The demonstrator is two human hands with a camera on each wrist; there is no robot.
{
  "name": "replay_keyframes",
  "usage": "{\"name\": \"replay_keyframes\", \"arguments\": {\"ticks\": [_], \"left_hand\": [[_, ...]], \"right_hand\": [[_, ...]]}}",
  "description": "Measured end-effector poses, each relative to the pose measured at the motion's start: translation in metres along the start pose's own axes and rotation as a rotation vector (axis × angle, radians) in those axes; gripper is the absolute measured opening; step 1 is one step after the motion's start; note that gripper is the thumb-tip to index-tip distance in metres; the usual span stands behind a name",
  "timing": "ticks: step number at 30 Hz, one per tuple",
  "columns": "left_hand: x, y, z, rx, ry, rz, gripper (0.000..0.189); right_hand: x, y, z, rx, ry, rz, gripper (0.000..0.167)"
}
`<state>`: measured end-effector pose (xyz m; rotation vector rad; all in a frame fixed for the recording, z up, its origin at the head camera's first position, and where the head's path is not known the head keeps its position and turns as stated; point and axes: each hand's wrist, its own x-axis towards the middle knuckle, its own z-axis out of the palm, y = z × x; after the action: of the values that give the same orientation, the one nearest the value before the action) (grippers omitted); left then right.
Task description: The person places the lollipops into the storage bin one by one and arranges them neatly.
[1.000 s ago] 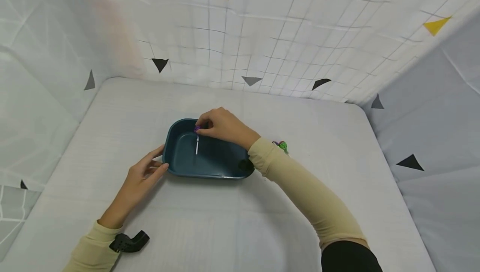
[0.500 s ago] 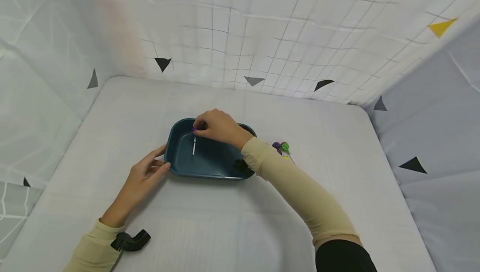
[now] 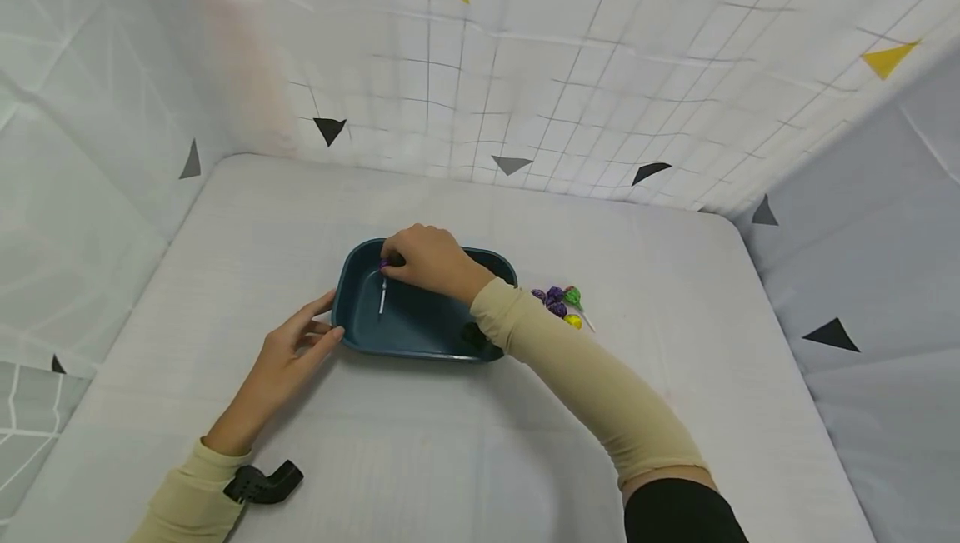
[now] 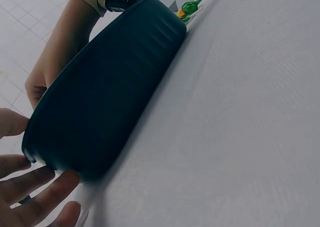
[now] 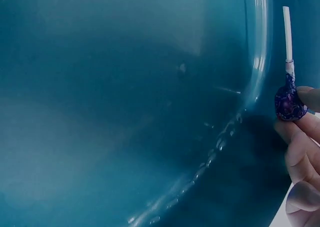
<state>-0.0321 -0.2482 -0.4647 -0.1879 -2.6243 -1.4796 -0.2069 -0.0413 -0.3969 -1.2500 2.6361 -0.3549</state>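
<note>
A dark teal tray (image 3: pixel 420 322) sits on the white table in the head view. My left hand (image 3: pixel 279 364) rests against its left end, the fingers fairly straight and touching the outer wall (image 4: pixel 110 82) near the rim in the left wrist view. Over the tray's left half, my right hand (image 3: pixel 431 261) pinches a purple-wrapped lollipop (image 5: pixel 291 104) by its candy head between thumb and fingers. The white stick (image 3: pixel 382 297) points toward the near side of the tray in the head view.
Several wrapped lollipops lie right of the tray: purple ones (image 3: pixel 556 307), a green one (image 3: pixel 572 296) and a yellow one (image 3: pixel 573 321), close to the right sleeve (image 3: pixel 585 368). White sheets with grey, black and yellow triangles form the back and side walls.
The right hand has shifted slightly left inside the tray with the lollipop. The sleeve's shift uncovers more lollipops at the right. The left hand stays against the tray.
</note>
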Motion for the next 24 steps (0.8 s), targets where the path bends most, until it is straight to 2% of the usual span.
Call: {"name": "replay_keyframes", "arguments": {"ticks": [24], "left_hand": [[-0.002,0.0,0.0,-0.012,0.002,0.003,0.057]], "right_hand": [[0.013,-0.012,0.017,-0.048,-0.02,-0.004,0.026]]}}
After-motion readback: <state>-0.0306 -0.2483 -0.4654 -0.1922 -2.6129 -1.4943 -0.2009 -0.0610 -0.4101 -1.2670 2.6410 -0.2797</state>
